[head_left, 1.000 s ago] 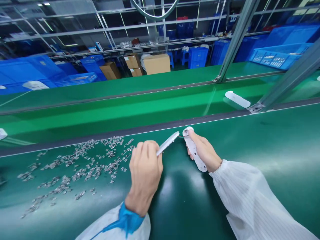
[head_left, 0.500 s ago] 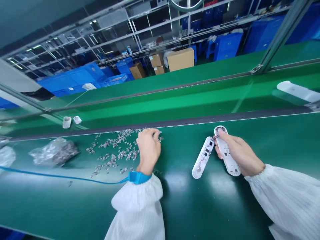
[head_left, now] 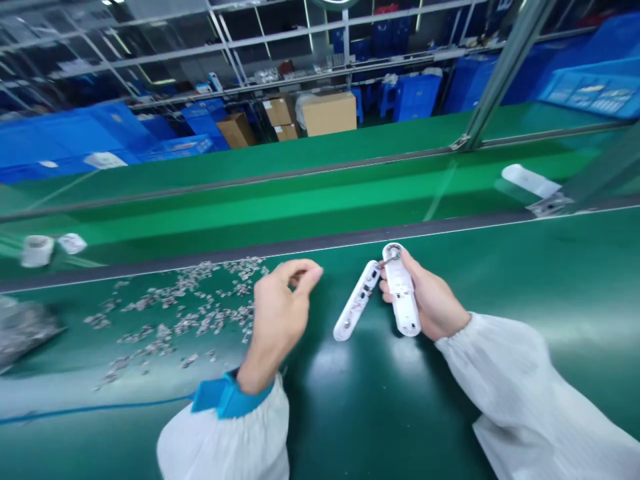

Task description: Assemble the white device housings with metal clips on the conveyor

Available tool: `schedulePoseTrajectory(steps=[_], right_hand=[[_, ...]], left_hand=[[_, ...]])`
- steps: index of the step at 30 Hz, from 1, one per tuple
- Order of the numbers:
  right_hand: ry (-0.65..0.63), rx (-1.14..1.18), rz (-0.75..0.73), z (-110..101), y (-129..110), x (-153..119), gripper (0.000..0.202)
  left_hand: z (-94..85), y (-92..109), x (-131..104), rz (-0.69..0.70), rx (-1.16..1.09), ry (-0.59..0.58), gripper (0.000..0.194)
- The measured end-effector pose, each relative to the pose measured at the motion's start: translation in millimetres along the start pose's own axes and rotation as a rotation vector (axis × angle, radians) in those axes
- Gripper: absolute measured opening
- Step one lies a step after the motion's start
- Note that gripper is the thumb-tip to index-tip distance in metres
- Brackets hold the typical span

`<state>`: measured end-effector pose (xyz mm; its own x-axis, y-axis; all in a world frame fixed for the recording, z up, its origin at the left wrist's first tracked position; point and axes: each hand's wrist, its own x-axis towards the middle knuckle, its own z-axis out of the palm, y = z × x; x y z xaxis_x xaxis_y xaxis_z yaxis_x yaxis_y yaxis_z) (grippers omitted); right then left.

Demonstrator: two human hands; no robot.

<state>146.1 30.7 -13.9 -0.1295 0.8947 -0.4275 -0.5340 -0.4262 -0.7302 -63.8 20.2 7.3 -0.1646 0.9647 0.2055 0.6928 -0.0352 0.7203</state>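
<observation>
My right hand [head_left: 430, 293] grips a long white plastic housing half [head_left: 403, 293] with rounded ends, its inner side up. Thin wires link it to a second white housing half [head_left: 356, 303], which leans out to the left and carries dark components and wiring. My left hand [head_left: 283, 307], wearing a blue wrist strap [head_left: 225, 395], is over the table with thumb and fingertips pinched together. Whatever those fingertips may hold is too small to make out. Beside it on the left, many small metal parts [head_left: 200, 317] lie scattered on the green tabletop [head_left: 340, 413].
A clear bag of small parts [head_left: 25, 330] lies at the left edge. The strap's blue cord [head_left: 100, 408] crosses the table there. Beyond the table's dark back edge, a white housing piece [head_left: 531, 180] and a white roll-like piece [head_left: 37, 251] rest near metal posts [head_left: 505, 80].
The view has swung to the right. My left hand has moved away from the small parts toward the housing halves, still pinched. My right hand keeps its hold.
</observation>
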Motion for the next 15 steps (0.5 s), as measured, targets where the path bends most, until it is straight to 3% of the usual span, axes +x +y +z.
schedulePoseTrajectory(steps=[2,5,11,15], right_hand=[[-0.019,-0.004,-0.026,-2,3,3,0.042],[-0.035,-0.069,-0.001,-4,6,2,0.049],[0.032,0.001,-0.040,1,9,-4,0.042],[0.103,-0.019,-0.039,6,6,-6,0.044]], left_hand=[[15.8,25,-20,0.161,-0.147,-0.208,0.015],[35.2,47,-44,0.301,-0.113,-0.403,0.019],[50.1,48,-56,0.268,-0.011,-0.431,0.018],[54.2,45,-57,0.364,0.010,-0.438,0.017]])
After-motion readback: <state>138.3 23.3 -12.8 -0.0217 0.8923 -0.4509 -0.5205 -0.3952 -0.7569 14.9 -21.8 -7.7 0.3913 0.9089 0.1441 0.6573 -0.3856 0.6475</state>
